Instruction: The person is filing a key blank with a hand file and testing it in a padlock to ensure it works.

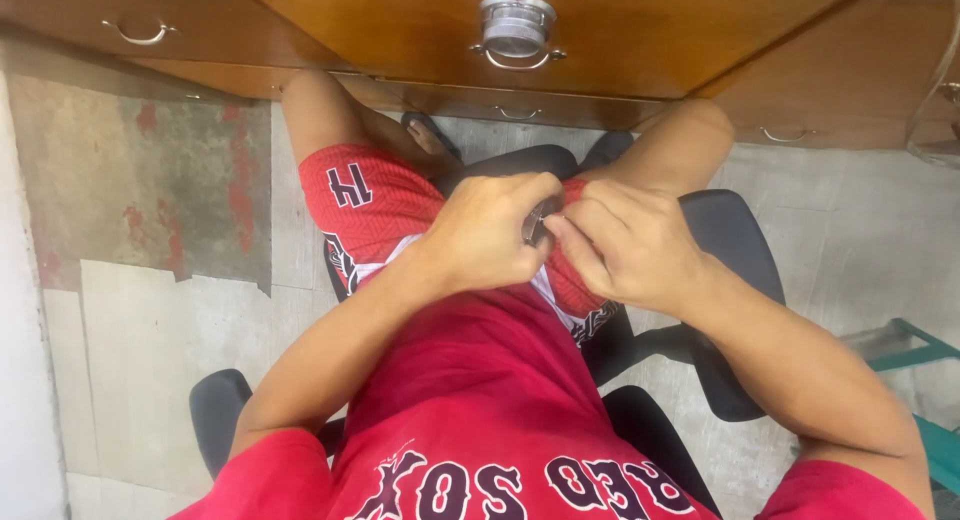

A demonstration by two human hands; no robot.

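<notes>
**Small dark object held between two hands above the lap**

The left hand point(487, 235) and the right hand point(628, 245) met over the lap of a person seated on a black office chair point(735, 245). A small dark, shiny object point(534, 223) sat in the narrow gap between them, pinched by the curled left fingers and touched by the right fingertips point(556, 227); both hands were closed on it. Most of the object was hidden, so its shape, long axis and heading could not be told. It lay just above the red shorts point(375, 205), well below the wooden drawer front point(640, 30), where a round metal fitting point(516, 25) sat above a handle. Grey floor tiles point(150, 320) lay to the left
</notes>
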